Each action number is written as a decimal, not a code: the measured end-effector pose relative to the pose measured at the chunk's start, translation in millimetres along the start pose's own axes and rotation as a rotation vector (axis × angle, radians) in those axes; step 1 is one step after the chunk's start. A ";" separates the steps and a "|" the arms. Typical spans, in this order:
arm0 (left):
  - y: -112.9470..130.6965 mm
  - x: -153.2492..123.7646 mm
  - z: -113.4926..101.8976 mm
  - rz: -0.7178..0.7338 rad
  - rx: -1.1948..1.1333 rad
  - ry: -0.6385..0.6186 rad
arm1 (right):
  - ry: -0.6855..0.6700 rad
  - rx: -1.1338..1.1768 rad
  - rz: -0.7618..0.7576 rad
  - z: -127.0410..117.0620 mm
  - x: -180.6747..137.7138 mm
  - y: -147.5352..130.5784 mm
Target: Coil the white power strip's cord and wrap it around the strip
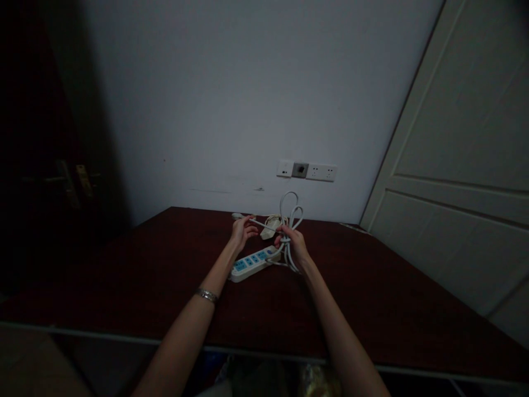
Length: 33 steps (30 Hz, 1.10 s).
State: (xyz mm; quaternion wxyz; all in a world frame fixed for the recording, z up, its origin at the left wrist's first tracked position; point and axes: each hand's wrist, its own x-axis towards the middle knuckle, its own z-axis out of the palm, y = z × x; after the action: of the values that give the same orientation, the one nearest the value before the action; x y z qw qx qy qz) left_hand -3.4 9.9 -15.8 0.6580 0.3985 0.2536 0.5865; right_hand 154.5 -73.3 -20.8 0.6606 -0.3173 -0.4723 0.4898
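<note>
Your right hand (296, 244) is closed around a bundle of white cable (290, 216), gripping it at the waist where a few turns of cord bind it, so that rounded loops stand up above your fist and the rest hangs below toward the table (372, 298). Your left hand (242, 230) pinches the free run of the same cord between narrowed fingertips, and that stretch lies taut and nearly level between your two hands, running left to right and slightly downward toward the bundle. The power strip (252, 262) lies flat on the tabletop just below and between your hands, its long axis angled from near-left to far-right; your left wrist is the nearer to it, and its cord end sits by your right hand. The strip looks like hard, smooth white plastic with blue socket faces; the cable is round, smooth and pliant. The table is dark reddish wood with a dull sheen. A metal bracelet (206, 295) circles your left wrist.
</note>
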 end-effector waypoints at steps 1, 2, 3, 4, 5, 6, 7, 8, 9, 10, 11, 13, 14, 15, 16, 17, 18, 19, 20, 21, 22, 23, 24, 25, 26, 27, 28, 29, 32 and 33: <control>0.9 -0.8 0.3 0.008 0.004 0.002 | 0.000 -0.010 -0.003 -1.0 0.2 2.6; 1.6 -1.6 0.5 0.015 0.008 0.003 | -0.006 -0.018 -0.002 -2.0 0.1 5.0; 2.0 -2.4 0.7 0.022 0.013 0.002 | -0.017 -0.020 0.003 -3.0 -0.2 7.2; 2.3 -3.1 0.7 0.029 0.017 0.000 | -0.031 -0.020 0.010 -3.9 -0.8 9.2; 2.4 -3.8 0.5 0.034 0.022 -0.003 | -0.047 -0.020 0.018 -4.7 -1.5 10.9; 2.5 -4.4 0.2 0.040 0.026 -0.004 | -0.065 -0.019 0.028 -5.4 -2.3 12.3; 2.5 -4.9 -0.3 0.046 0.030 -0.003 | -0.081 -0.017 0.041 -5.9 -3.1 13.3; 2.6 -5.3 -0.8 0.052 0.033 0.000 | -0.092 -0.015 0.054 -6.4 -3.9 14.1; 2.8 -5.7 -1.4 0.059 0.036 0.005 | -0.101 -0.012 0.069 -6.6 -4.6 14.6; 3.3 -6.0 -1.8 0.066 0.038 0.011 | -0.113 -0.008 0.086 -6.6 -5.2 14.9; 3.9 -6.4 -2.2 0.073 0.041 0.015 | -0.127 -0.004 0.105 -6.4 -5.8 14.9; 5.3 -7.2 -2.1 0.088 0.046 0.018 | -0.171 0.007 0.136 -5.4 -7.1 14.8; 6.0 -7.6 -1.7 0.097 0.052 0.016 | -0.200 0.015 0.147 -4.7 -7.9 14.6; 6.4 -8.1 -1.0 0.107 0.060 0.012 | -0.231 0.027 0.154 -3.9 -8.8 14.4; 6.5 -8.5 -0.1 0.118 0.070 0.006 | -0.259 0.041 0.160 -3.2 -9.8 14.2; 6.4 -8.7 0.9 0.130 0.082 -0.001 | -0.284 0.055 0.169 -2.4 -11.0 14.0; 6.0 -8.9 2.0 0.141 0.096 -0.008 | -0.301 0.068 0.180 -1.7 -12.2 13.7; 5.5 -9.0 3.0 0.152 0.109 -0.014 | -0.312 0.076 0.192 -1.1 -13.4 13.3; 4.8 -9.0 3.9 0.161 0.122 -0.021 | -0.318 0.079 0.203 -0.5 -14.5 12.8; 4.0 -9.1 4.6 0.168 0.135 -0.028 | -0.324 0.079 0.213 -0.1 -15.6 12.4; 3.2 -9.2 5.2 0.173 0.148 -0.036 | -0.328 0.077 0.222 0.2 -16.5 12.1; 2.4 -9.4 5.8 0.176 0.161 -0.046 | -0.330 0.076 0.230 0.4 -17.2 12.0; 1.5 -9.8 6.2 0.175 0.174 -0.059 | -0.332 0.079 0.238 0.5 -17.8 12.1; 0.6 -10.4 6.7 0.172 0.187 -0.075 | -0.335 0.084 0.246 0.6 -18.4 12.5; -0.6 -11.1 7.2 0.166 0.199 -0.093 | -0.338 0.091 0.255 0.9 -18.9 13.0; -1.9 -11.8 7.8 0.157 0.212 -0.113 | -0.337 0.096 0.264 1.4 -19.6 13.6; -3.4 -12.6 8.7 0.148 0.224 -0.132 | -0.335 0.096 0.276 2.2 -20.4 14.2; -5.1 -13.4 9.7 0.139 0.235 -0.148 | -0.332 0.092 0.291 3.3 -21.4 14.6; -10.7 -15.0 13.5 0.112 0.267 -0.167 | -0.318 0.048 0.326 8.3 -24.9 14.9; -12.5 -15.3 14.9 0.105 0.276 -0.164 | -0.316 0.022 0.325 10.0 -26.0 14.8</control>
State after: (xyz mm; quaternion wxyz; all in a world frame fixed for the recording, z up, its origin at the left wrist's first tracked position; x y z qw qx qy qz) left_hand 12.8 -8.3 -19.9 0.5841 0.5443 0.2561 0.5450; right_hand 138.1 -93.6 -38.5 0.4942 -0.3014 -0.5070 0.6386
